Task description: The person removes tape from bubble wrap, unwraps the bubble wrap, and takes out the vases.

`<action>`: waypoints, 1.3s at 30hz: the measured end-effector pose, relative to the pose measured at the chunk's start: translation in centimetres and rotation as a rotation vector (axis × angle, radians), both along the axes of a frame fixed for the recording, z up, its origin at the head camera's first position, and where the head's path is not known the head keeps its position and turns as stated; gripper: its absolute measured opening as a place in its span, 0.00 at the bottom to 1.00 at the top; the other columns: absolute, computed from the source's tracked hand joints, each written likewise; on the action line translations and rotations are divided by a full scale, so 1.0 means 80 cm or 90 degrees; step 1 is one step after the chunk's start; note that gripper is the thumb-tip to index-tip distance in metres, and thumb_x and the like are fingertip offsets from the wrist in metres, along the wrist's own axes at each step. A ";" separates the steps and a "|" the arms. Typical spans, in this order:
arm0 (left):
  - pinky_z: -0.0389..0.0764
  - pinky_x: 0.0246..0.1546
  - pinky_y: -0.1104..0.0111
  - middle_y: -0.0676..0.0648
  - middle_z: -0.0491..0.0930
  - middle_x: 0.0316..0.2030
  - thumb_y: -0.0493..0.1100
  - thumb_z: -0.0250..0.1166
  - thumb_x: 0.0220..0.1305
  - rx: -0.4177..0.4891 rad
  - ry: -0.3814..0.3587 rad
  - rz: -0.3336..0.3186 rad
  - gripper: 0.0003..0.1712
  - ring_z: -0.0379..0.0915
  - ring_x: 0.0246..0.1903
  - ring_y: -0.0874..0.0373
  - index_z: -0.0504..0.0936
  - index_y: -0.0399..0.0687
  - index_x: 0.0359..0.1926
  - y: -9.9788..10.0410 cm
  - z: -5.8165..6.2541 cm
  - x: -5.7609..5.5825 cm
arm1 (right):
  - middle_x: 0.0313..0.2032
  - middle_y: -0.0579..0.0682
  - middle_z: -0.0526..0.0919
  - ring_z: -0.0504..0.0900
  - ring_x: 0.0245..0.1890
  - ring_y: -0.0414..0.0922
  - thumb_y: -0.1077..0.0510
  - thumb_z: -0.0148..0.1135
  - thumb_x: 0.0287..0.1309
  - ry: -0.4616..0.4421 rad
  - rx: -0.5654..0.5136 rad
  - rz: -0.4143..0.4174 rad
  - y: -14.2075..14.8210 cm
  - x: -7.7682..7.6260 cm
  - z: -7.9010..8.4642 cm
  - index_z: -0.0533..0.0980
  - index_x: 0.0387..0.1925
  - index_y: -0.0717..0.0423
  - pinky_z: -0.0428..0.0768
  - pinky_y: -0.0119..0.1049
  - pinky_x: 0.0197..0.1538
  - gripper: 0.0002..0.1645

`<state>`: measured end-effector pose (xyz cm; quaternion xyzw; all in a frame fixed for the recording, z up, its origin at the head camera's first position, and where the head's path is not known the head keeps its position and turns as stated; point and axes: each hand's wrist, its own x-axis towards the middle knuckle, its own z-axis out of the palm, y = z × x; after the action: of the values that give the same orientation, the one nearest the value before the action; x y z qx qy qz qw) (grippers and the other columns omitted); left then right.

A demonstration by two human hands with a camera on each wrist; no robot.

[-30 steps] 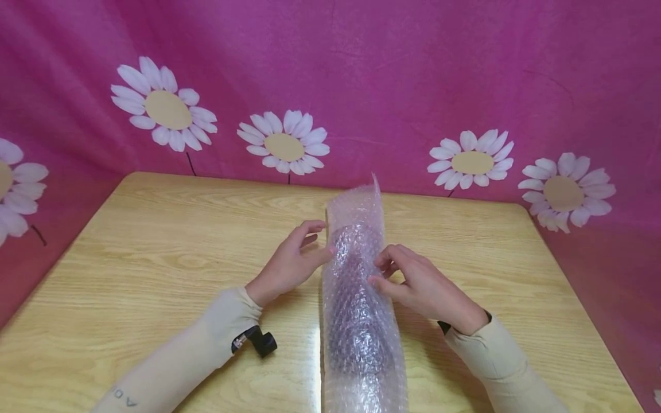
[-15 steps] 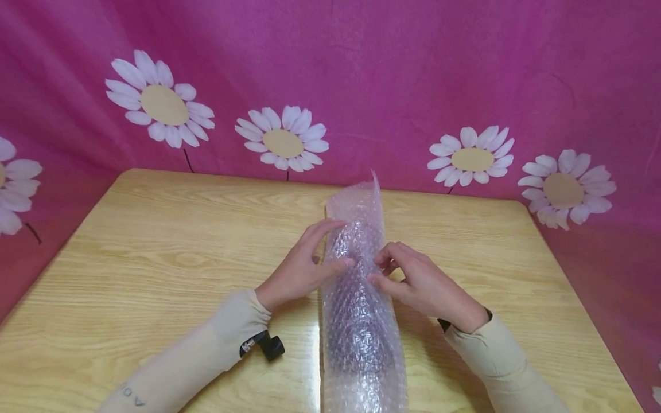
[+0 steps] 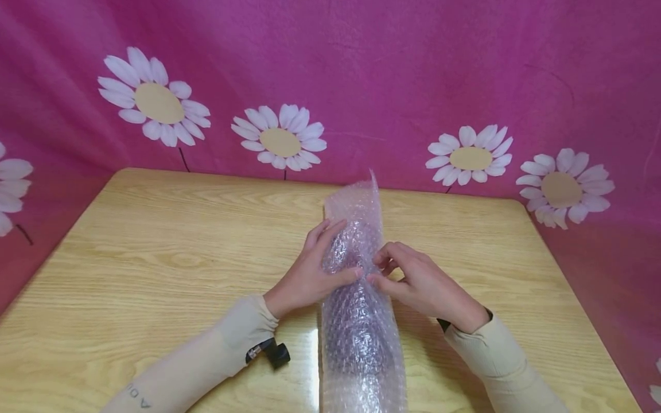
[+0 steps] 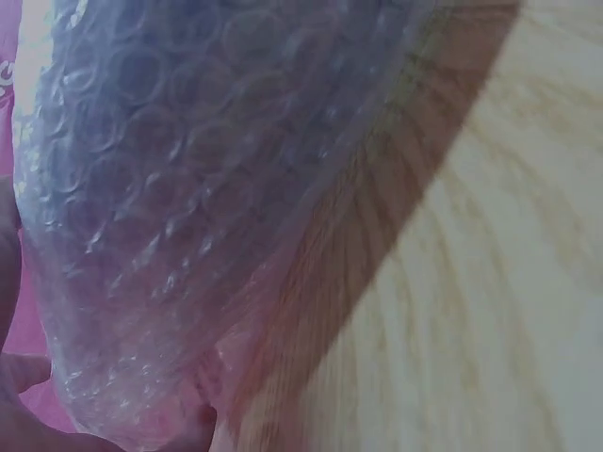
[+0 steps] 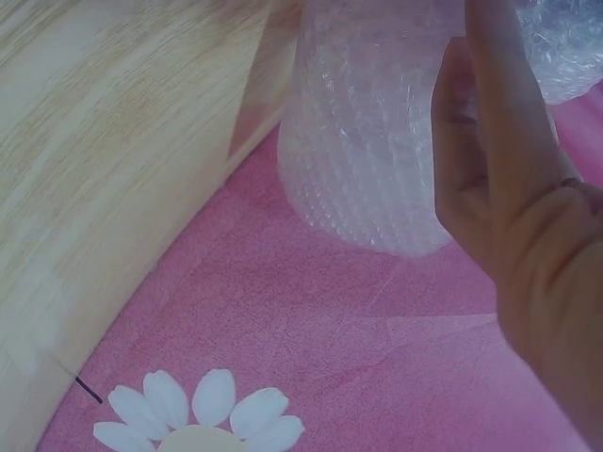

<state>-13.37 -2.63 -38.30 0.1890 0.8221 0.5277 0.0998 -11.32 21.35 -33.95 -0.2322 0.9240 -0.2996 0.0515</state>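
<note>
A long roll of bubble wrap lies lengthwise on the table, with something dark and purplish inside whose kind I cannot tell. From the left, my left hand rests on it, thumb laid across the top and fingers spread over its far left side. At the right edge, my right hand pinches the wrap with curled fingers and thumb. The left wrist view shows the bubbled film close up, with part of the left hand at the lower left. Fingers of the right hand stand against the wrap in the right wrist view.
The wooden table extends to both sides of the roll. A pink cloth with daisies hangs behind its far edge. A small black camera is fixed at the left sleeve.
My left hand has moved rightward onto the bubble wrap, its thumb sliding across the top toward the right hand. The right hand has stayed at the wrap's right edge.
</note>
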 end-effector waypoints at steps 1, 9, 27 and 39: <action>0.60 0.74 0.31 0.47 0.36 0.84 0.65 0.72 0.61 0.002 0.001 0.001 0.55 0.48 0.81 0.38 0.49 0.78 0.81 0.000 0.000 0.000 | 0.44 0.46 0.85 0.85 0.45 0.41 0.50 0.67 0.68 0.002 0.001 0.002 0.000 0.000 0.001 0.77 0.46 0.48 0.85 0.35 0.43 0.11; 0.60 0.73 0.30 0.47 0.34 0.84 0.64 0.73 0.59 0.009 -0.010 0.025 0.56 0.47 0.81 0.37 0.48 0.81 0.80 0.006 0.000 0.004 | 0.45 0.46 0.86 0.85 0.44 0.41 0.49 0.66 0.69 0.023 0.022 0.023 0.003 -0.001 0.006 0.78 0.49 0.49 0.87 0.38 0.42 0.12; 0.62 0.73 0.31 0.47 0.35 0.84 0.62 0.74 0.59 0.017 -0.025 0.029 0.57 0.48 0.81 0.36 0.49 0.81 0.80 0.011 -0.001 0.006 | 0.42 0.44 0.88 0.84 0.38 0.38 0.49 0.69 0.66 0.007 0.039 -0.001 0.008 -0.015 0.027 0.83 0.46 0.47 0.85 0.32 0.40 0.11; 0.63 0.73 0.31 0.48 0.35 0.84 0.63 0.73 0.59 0.013 -0.015 0.026 0.57 0.52 0.79 0.36 0.46 0.83 0.80 0.011 -0.002 0.007 | 0.42 0.48 0.82 0.78 0.33 0.41 0.45 0.70 0.65 0.096 0.027 -0.004 -0.015 -0.031 0.026 0.82 0.48 0.50 0.79 0.30 0.33 0.17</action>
<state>-12.80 -1.74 -38.47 0.1673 0.8192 0.5399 0.0968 -13.78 20.15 -31.89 -0.2503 0.9320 -0.2619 -0.0141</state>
